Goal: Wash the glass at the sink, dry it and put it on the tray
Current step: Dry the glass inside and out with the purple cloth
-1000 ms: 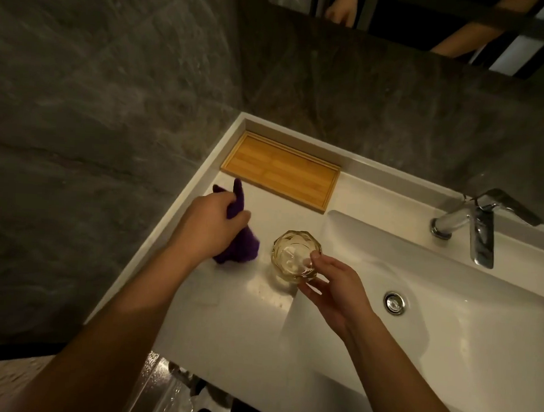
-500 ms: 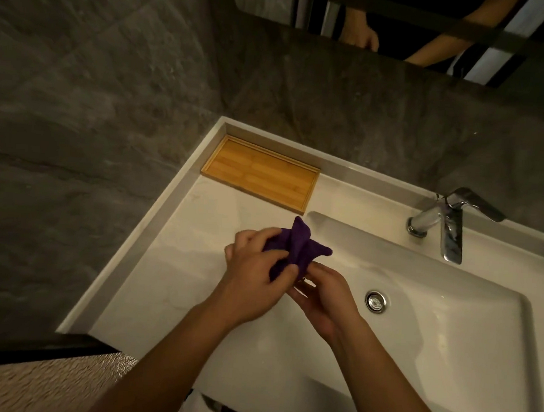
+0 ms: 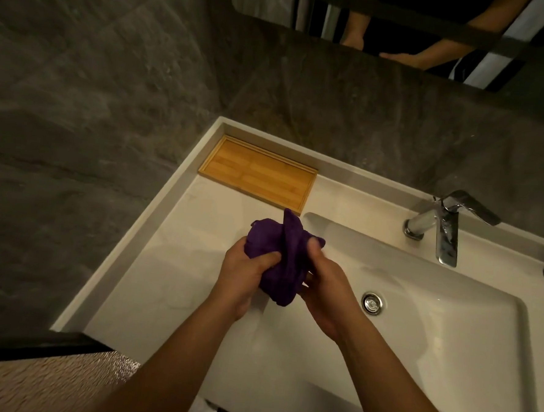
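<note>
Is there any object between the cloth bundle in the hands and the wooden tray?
Nothing visible. The purple cloth, held by the left hand and right hand, has bare white counter up to the tray, whose surface holds nothing.

Two hands [image 3: 247, 268], one purple cloth [image 3: 277, 257], one bamboo tray [image 3: 260, 173], one tap [image 3: 444, 226], one drain [image 3: 372, 303]; the glass apparently hidden.

We see bare white counter [image 3: 171, 263] between its left edge and the rectangular bamboo tray [image 3: 258, 174] in the back-left corner; the chrome tap [image 3: 444, 229] stands at the back edge.
</note>
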